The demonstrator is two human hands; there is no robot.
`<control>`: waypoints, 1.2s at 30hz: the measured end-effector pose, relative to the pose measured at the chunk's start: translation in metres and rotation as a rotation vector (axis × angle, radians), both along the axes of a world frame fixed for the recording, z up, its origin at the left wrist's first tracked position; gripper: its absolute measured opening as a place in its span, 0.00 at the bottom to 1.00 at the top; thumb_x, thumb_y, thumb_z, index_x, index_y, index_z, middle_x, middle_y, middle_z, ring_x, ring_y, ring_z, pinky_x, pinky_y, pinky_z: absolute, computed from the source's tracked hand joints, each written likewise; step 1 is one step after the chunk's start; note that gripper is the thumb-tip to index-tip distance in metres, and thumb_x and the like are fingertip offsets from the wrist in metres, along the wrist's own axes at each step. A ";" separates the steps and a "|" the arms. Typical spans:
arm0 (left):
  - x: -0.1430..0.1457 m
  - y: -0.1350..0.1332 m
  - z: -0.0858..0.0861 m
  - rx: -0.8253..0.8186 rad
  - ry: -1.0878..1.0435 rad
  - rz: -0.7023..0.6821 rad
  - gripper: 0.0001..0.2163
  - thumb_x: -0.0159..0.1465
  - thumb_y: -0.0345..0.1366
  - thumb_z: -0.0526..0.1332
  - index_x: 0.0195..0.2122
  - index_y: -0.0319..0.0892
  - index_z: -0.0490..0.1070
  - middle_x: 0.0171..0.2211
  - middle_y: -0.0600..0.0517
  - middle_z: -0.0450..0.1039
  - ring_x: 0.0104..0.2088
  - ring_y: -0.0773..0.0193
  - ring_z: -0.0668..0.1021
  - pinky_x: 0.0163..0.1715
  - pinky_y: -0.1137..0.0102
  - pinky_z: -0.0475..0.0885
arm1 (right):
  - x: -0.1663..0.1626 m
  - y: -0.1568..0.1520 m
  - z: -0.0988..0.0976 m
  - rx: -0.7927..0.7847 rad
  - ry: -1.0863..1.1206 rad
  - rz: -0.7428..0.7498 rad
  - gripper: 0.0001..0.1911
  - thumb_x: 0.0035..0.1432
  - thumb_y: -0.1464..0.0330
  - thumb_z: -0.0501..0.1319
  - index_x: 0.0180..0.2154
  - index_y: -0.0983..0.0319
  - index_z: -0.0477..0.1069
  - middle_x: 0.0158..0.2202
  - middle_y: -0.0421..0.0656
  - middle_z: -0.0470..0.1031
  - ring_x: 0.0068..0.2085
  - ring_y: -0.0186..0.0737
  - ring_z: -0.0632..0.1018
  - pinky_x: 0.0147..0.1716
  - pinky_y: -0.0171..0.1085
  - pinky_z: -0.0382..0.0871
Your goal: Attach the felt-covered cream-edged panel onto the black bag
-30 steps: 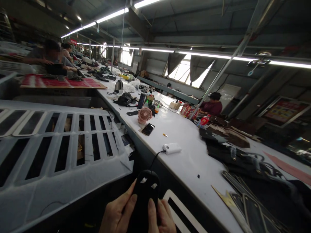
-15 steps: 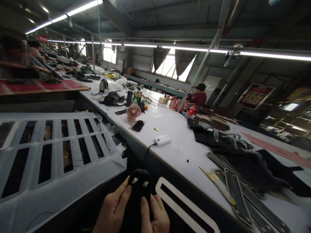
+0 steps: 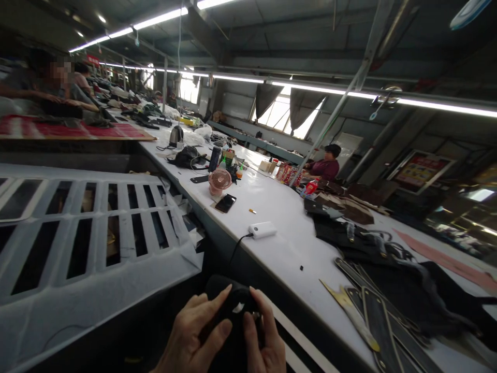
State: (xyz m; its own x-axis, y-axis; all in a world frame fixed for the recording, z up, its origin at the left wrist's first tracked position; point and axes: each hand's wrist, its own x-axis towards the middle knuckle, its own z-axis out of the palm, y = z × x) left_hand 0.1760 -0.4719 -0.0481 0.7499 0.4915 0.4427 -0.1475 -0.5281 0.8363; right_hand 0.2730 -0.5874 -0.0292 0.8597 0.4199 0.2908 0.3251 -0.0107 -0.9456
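Observation:
Low in the middle of the view, both hands are on a black piece with a rounded top end and a small pale shiny patch on its face. My left hand grips its left side, index finger stretched to the top edge and thumb lying on the face. Around the right side curls my right hand, its index finger at the top edge and its thumb near a small shiny bit. The lower part of the piece is dark and partly hidden by the hands. A white slotted frame lies beside my right hand.
A white table carries a power bank with a cable, a phone, a pink fan, black straps and a yellowed pointed tool. At left stands a slotted white rack. Co-workers sit farther off.
The black piece has turned and tipped in my hands, and one of its two pale patches is now largely covered. Both index fingers have moved up to the top edge. The view has shifted slightly.

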 end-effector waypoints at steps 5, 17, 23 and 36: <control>0.017 -0.004 0.011 -0.197 -0.078 -0.015 0.23 0.66 0.53 0.53 0.56 0.49 0.69 0.60 0.47 0.64 0.62 0.49 0.63 0.63 0.53 0.56 | -0.004 -0.004 -0.007 -0.042 -0.019 -0.054 0.23 0.60 0.53 0.59 0.52 0.56 0.72 0.39 0.42 0.80 0.35 0.43 0.80 0.30 0.32 0.74; 0.020 -0.004 0.020 -0.192 -0.071 -0.222 0.29 0.61 0.63 0.52 0.56 0.50 0.68 0.55 0.47 0.67 0.57 0.49 0.67 0.58 0.60 0.63 | 0.020 -0.015 0.011 0.006 -0.571 -0.037 0.04 0.60 0.65 0.60 0.32 0.54 0.72 0.41 0.41 0.75 0.47 0.47 0.72 0.45 0.43 0.65; 0.024 -0.001 0.022 -0.275 -0.031 -0.202 0.28 0.66 0.60 0.44 0.51 0.48 0.72 0.54 0.47 0.70 0.57 0.51 0.69 0.59 0.60 0.62 | 0.010 -0.019 0.012 -0.049 -0.714 0.007 0.08 0.60 0.67 0.61 0.27 0.54 0.70 0.38 0.39 0.79 0.43 0.48 0.74 0.43 0.45 0.65; 0.024 0.001 0.011 -0.414 0.028 -0.215 0.19 0.70 0.48 0.45 0.49 0.48 0.72 0.55 0.49 0.68 0.58 0.54 0.67 0.61 0.59 0.58 | 0.003 -0.016 -0.005 0.136 -1.002 0.051 0.17 0.66 0.74 0.53 0.26 0.57 0.70 0.26 0.36 0.80 0.23 0.34 0.77 0.26 0.32 0.71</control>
